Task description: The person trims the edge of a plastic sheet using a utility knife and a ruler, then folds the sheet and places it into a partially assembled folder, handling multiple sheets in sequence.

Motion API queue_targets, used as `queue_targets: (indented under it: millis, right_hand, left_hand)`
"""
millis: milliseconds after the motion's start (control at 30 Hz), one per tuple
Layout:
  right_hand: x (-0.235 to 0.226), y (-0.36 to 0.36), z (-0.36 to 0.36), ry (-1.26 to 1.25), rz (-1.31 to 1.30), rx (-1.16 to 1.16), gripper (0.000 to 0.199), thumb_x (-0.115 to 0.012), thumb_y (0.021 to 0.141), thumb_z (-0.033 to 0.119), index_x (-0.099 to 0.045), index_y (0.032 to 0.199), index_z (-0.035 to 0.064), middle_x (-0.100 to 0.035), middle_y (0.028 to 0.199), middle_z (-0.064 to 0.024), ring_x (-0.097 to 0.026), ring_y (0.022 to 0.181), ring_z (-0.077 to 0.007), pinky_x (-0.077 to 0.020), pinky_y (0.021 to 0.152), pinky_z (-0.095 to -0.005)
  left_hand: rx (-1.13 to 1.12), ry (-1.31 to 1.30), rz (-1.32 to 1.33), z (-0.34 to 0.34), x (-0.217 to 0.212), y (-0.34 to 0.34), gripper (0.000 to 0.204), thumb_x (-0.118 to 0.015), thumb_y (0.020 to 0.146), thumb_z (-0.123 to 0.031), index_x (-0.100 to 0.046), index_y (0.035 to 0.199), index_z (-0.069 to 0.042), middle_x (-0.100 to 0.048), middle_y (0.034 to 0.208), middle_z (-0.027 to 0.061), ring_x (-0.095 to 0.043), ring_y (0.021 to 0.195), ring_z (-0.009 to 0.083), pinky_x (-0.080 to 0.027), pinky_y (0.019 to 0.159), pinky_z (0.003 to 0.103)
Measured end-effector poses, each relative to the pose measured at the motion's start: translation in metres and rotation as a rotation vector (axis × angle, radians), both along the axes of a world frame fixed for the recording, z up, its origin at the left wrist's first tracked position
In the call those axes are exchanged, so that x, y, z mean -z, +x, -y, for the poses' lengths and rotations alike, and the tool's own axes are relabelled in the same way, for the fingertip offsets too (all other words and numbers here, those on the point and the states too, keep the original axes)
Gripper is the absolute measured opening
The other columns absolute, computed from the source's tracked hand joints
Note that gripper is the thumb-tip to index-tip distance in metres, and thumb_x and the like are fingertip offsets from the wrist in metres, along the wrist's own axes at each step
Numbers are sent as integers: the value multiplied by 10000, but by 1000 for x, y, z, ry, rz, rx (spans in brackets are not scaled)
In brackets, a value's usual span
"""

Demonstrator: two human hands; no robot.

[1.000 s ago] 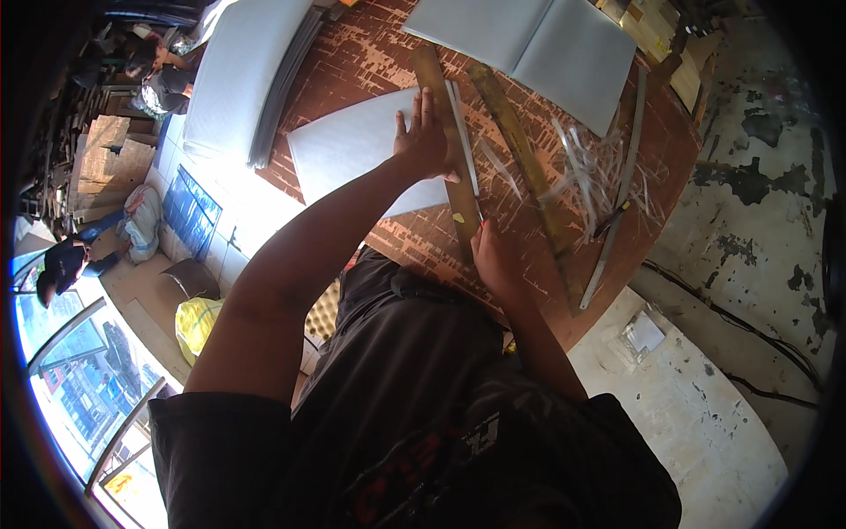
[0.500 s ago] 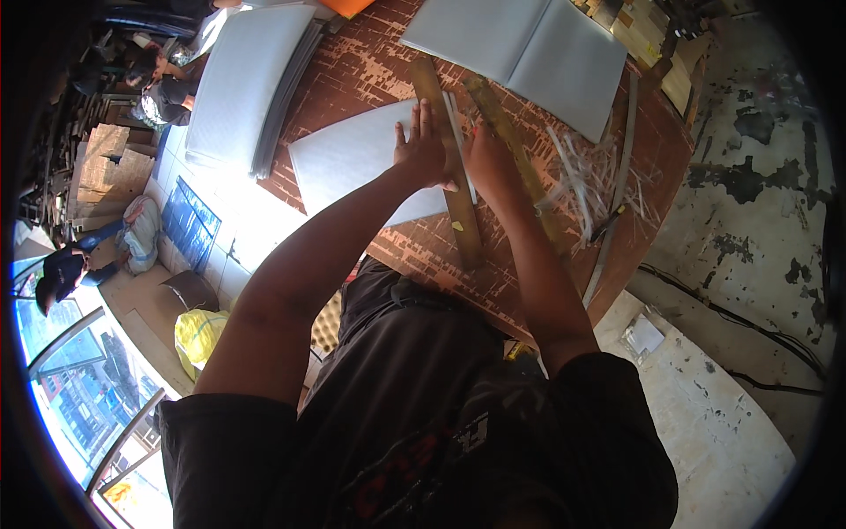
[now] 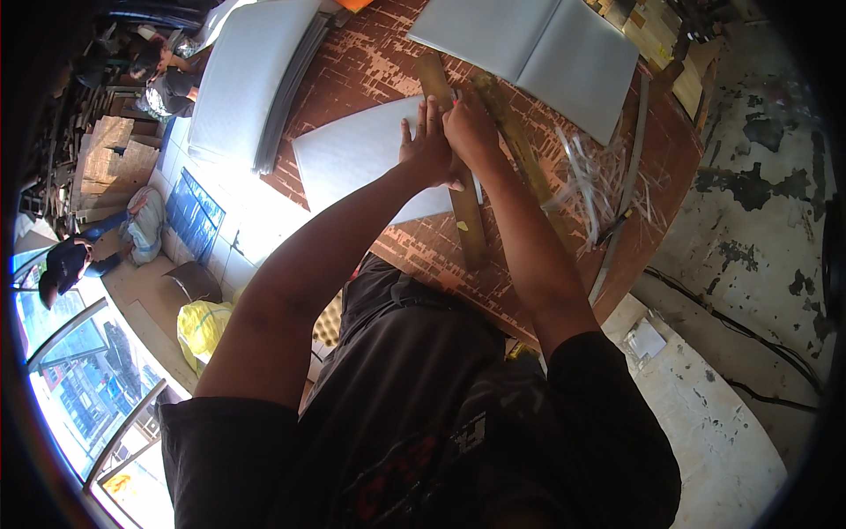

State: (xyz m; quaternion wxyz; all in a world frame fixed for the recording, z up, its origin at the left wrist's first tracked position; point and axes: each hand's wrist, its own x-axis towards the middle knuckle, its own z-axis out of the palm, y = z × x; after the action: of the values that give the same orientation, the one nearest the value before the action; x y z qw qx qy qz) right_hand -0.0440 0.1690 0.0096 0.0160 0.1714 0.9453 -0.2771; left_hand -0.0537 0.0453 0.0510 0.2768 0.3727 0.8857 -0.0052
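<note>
My left hand [image 3: 427, 148] lies flat with its fingers stretched out. It presses a long flat yellowish-brown strip [image 3: 467, 225] like a straightedge onto a whitish sheet [image 3: 348, 145]. My right hand [image 3: 471, 130] is closed against the strip's right edge, right beside my left fingertips. A small reddish bit shows at its fingers; the rest of what it holds is hidden, so its kind is unclear. Just right of that hand lies a second, similar strip [image 3: 513, 132]. All this rests on a worn reddish-brown tabletop [image 3: 379, 66].
A thick stack of whitish sheets [image 3: 247, 88] stands at the left; more sheets [image 3: 529, 44] lie at the far side. Thin clear offcuts [image 3: 586, 181] and a long narrow strip [image 3: 630, 167] lie at the right. Two people [image 3: 172, 88] [image 3: 66, 269] are at the left.
My right hand has moved away from me and slightly left along the strip, up to my left fingertips. My left hand stays pressed on the strip.
</note>
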Motion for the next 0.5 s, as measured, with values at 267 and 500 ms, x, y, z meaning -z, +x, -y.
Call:
queue_targets:
  millis: [267, 500]
  right_hand:
    - [14, 1, -12, 41, -27, -50, 349, -542, 951, 198, -639, 1070, -115, -634, 1173, -351, -663, 1052, -455, -557, 911, -499]
    - [-17, 27, 0, -73, 93, 21, 336, -556, 975, 235, -608, 1097, -74, -709, 962, -297, -719, 919, -430, -592, 799, -495]
  left_hand:
    - [29, -39, 3, -10, -16, 1, 1478, -865, 640, -653, 28, 1605, 24, 137, 1643, 339, 97, 1552, 460, -138, 1208, 669]
    - [1, -48, 21, -7, -19, -1, 1458, -885, 633, -623, -6, 1614, 4, 124, 1647, 334, 98, 1552, 459, -136, 1210, 666]
